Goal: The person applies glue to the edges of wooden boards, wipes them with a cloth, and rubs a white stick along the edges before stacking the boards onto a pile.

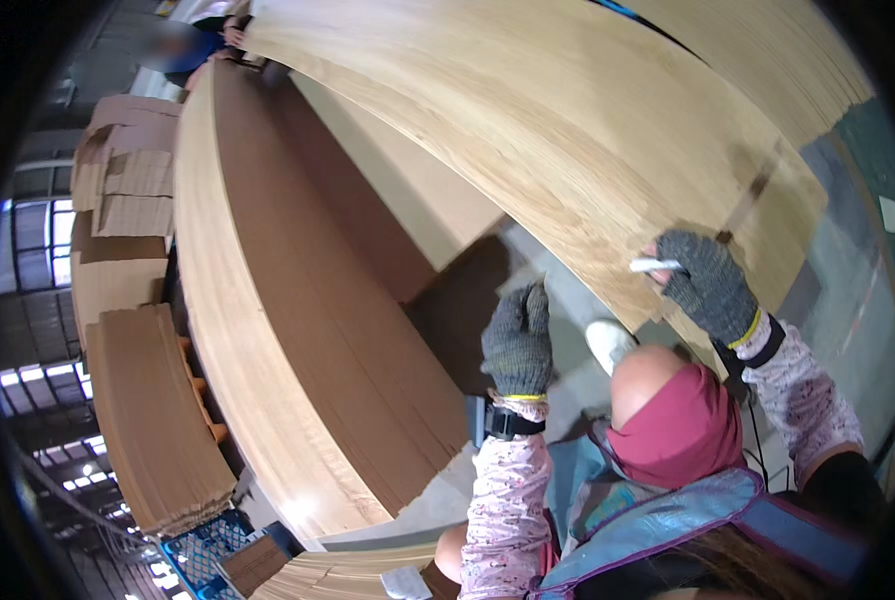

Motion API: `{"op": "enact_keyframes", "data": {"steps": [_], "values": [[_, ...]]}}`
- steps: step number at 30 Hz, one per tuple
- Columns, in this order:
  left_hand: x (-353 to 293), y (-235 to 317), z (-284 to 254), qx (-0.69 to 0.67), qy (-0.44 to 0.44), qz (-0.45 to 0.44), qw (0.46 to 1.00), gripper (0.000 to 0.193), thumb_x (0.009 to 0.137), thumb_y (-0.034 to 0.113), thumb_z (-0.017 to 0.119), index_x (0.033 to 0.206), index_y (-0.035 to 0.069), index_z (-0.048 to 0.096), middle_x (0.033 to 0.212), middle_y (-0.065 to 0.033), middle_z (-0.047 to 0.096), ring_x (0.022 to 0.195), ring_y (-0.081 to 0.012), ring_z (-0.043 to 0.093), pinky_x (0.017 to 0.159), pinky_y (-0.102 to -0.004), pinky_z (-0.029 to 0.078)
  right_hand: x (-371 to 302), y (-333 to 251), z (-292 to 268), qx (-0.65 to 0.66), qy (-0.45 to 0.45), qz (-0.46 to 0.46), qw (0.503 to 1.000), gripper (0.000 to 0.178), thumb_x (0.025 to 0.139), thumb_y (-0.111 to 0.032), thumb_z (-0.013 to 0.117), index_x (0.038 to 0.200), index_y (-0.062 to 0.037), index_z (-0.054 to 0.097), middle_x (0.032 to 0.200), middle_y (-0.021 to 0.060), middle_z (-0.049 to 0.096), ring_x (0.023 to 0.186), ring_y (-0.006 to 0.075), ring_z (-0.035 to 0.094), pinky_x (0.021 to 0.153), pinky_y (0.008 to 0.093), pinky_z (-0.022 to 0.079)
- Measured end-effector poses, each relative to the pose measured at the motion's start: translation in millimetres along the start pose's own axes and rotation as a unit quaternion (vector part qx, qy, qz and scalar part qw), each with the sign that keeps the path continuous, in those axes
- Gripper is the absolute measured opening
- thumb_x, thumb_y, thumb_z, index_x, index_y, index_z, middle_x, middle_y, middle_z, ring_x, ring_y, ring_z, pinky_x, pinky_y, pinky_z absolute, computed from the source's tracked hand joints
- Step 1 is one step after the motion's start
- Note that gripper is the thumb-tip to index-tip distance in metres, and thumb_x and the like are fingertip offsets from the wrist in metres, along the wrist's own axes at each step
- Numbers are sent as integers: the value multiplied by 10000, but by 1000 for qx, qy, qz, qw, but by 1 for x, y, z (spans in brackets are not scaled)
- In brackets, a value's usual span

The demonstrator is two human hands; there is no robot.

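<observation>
My right hand (706,285), in a dark grey knitted glove, is closed around a slim white pen-shaped object (656,265). It is over the near right end of a long pale wood-grain board (528,110); whether it touches the board I cannot tell. My left hand (518,345), in a matching glove, is left of that board's near edge, above the gap between it and a stack of boards (328,290). The left fingers point forward, fairly straight and close together, with nothing visible in them. A dark band with a box-shaped device (503,421) circles my left wrist.
A person's hand (234,36) is at the far left end of the board. Brown stacked panels (153,420) stand at left, near a blue plastic crate (208,550). More boards (798,60) lie at far right. Grey floor (568,310) shows between stack and board.
</observation>
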State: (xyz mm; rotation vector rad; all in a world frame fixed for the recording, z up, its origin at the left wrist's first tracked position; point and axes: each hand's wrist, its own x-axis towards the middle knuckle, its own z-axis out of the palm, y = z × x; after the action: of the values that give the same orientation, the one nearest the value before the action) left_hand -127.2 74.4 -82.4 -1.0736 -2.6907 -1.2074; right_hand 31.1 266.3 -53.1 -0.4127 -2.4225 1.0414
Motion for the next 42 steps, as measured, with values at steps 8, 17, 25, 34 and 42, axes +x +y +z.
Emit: {"op": "enact_keyframes", "data": {"steps": [8, 17, 25, 34, 42], "values": [[-22, 32, 15, -326, -73, -328, 884, 302, 880, 300, 611, 971, 14, 573, 776, -66, 586, 607, -113, 545, 520, -266, 482, 40, 65, -41, 39, 94, 121, 987, 335, 768, -40, 676, 1083, 14, 578, 1077, 170, 616, 1015, 284, 588, 884, 358, 469], [15, 78, 7, -312, -104, -284, 901, 462, 842, 292, 653, 1180, 6, 520, 872, -95, 611, 627, -122, 564, 465, -232, 466, 123, 146, -102, -319, 178, 145, 920, 457, 772, -202, 633, 1179, -11, 550, 1204, 196, 553, 1133, 327, 512, 988, 386, 382], [4, 54, 21, -189, -42, -108, 975, 483, 792, 367, 690, 1072, -7, 567, 885, -124, 622, 740, -184, 597, 632, -316, 493, 105, 138, -100, -254, 213, 147, 932, 382, 760, -178, 620, 1117, -44, 595, 1125, 182, 597, 1065, 333, 547, 943, 408, 414], [-14, 63, -50, -203, -56, -262, 942, 356, 825, 344, 659, 956, 15, 619, 685, -17, 571, 615, -105, 511, 569, -280, 427, 78, 84, -58, -225, 208, 141, 941, 295, 782, -222, 614, 1023, -52, 622, 1079, 172, 607, 1026, 342, 558, 912, 428, 429], [-19, 80, -84, -193, -53, -220, 955, 299, 862, 288, 614, 947, 1, 627, 728, -1, 574, 649, -99, 493, 574, -278, 412, 65, 64, -57, -202, 124, 150, 960, 381, 757, -228, 642, 1087, -41, 607, 1225, 198, 532, 1159, 335, 481, 1025, 414, 335]]}}
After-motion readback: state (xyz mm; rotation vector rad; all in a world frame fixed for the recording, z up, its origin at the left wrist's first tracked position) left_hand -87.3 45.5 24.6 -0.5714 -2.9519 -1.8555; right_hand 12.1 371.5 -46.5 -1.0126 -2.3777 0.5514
